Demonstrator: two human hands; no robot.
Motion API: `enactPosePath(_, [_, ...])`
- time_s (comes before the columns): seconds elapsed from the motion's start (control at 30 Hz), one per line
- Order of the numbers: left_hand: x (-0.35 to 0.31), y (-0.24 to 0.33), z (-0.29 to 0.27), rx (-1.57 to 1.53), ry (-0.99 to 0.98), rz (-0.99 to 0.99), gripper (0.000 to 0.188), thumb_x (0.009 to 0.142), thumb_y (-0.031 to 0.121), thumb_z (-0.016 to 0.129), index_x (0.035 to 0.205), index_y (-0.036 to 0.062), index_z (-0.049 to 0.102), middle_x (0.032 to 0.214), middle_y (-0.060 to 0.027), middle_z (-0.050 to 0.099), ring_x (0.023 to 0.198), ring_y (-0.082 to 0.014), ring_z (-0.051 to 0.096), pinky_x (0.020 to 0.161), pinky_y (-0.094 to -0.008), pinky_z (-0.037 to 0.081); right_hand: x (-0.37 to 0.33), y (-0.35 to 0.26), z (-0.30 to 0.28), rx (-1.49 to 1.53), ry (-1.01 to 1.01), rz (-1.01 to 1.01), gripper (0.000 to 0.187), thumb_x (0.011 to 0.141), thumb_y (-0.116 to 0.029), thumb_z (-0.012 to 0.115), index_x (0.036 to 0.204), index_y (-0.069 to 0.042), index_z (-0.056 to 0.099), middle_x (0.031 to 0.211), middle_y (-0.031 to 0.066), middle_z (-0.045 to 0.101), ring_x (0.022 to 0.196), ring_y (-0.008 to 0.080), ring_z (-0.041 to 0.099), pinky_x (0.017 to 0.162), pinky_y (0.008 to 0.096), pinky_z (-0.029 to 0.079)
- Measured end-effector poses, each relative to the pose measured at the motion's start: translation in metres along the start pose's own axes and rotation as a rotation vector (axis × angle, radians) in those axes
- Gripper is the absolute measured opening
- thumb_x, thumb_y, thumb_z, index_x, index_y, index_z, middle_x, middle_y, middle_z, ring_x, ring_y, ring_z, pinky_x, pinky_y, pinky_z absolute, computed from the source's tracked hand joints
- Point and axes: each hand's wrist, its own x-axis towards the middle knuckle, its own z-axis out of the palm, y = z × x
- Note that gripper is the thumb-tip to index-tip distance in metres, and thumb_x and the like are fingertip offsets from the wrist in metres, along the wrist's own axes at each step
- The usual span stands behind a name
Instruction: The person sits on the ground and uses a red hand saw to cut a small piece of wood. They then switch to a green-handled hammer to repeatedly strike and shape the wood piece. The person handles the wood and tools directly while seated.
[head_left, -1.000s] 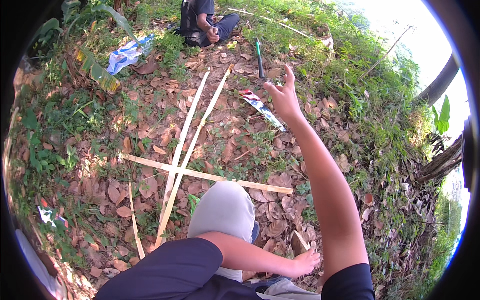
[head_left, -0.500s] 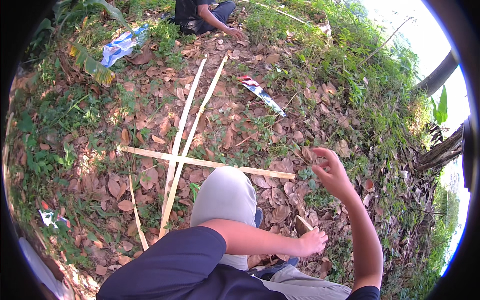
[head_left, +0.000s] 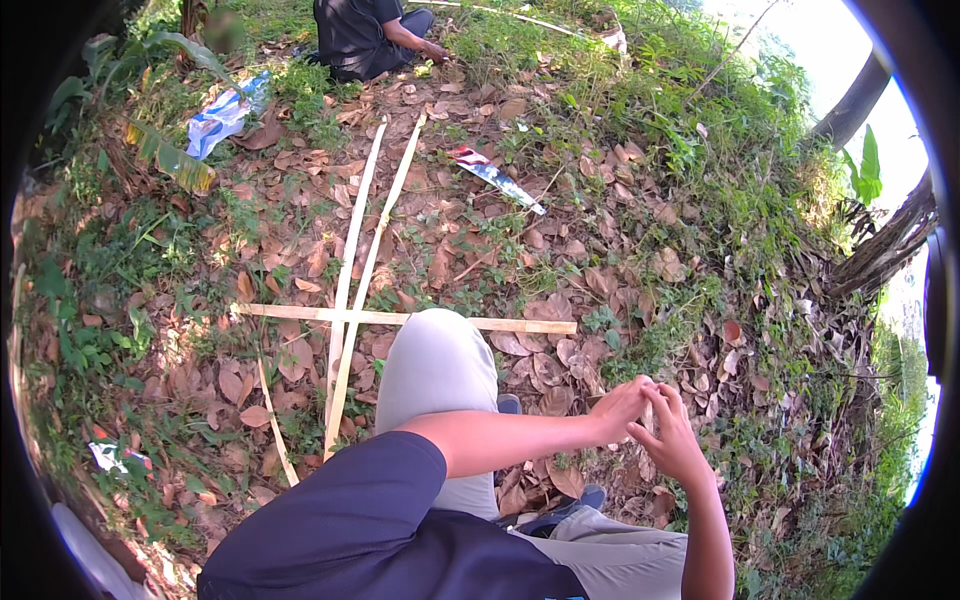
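Since a second ago, when it was stretched far out toward the saw lying in the leaves, my right hand has come back in close to my body, and my left hand has lifted from beside my thigh to meet it in front of my knee. Both grips are curled together, fingertips touching, around something small and pale that I cannot make out; it may be a short sliver of bamboo, and whether either grip truly pinches it I cannot tell. If it is a sliver, I judge it light, stiff and splintery along the edges, best taken by the flat faces near the middle. Ahead of my knee lie the long bamboo strips, two running away from me and one crosswise strip over them, thin and springy by their look. Beyond them the hand saw rests on dry leaves, well apart from me. Another person sits at the far edge, near a blue and white bag. Leaf litter and weeds clutter the ground everywhere.
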Motion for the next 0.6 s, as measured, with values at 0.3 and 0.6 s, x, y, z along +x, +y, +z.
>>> enactPosePath(0.3, [0.032, 0.012, -0.073, -0.03, -0.317, -0.14, 0.083, 0.077, -0.006, 0.071, 0.154, 0.0075, 0.042, 0.133, -0.024, 0.062, 0.123, -0.0366, 0.063, 0.104, -0.045, 0.053, 0.002, 0.043, 0.062, -0.157, 0.207, -0.042, 0.064, 0.103, -0.023, 0.059, 0.162, -0.015, 0.035, 0.154, 0.0239, 0.044, 0.138, 0.0438, 0.048, 0.114, 0.0524, 0.039])
enactPosePath(0.6, [0.118, -0.001, -0.296, 0.293, -0.053, -0.271, 0.045, 0.085, 0.021, 0.073, 0.128, 0.0094, 0.068, 0.108, -0.0088, 0.078, 0.095, -0.0215, 0.075, 0.09, -0.0357, 0.058, -0.005, 0.052, 0.081, -0.243, 0.265, -0.07, 0.062, 0.101, -0.036, 0.063, 0.158, -0.02, 0.043, 0.149, 0.0225, 0.05, 0.131, 0.0373, 0.054, 0.107, 0.0499, 0.041])
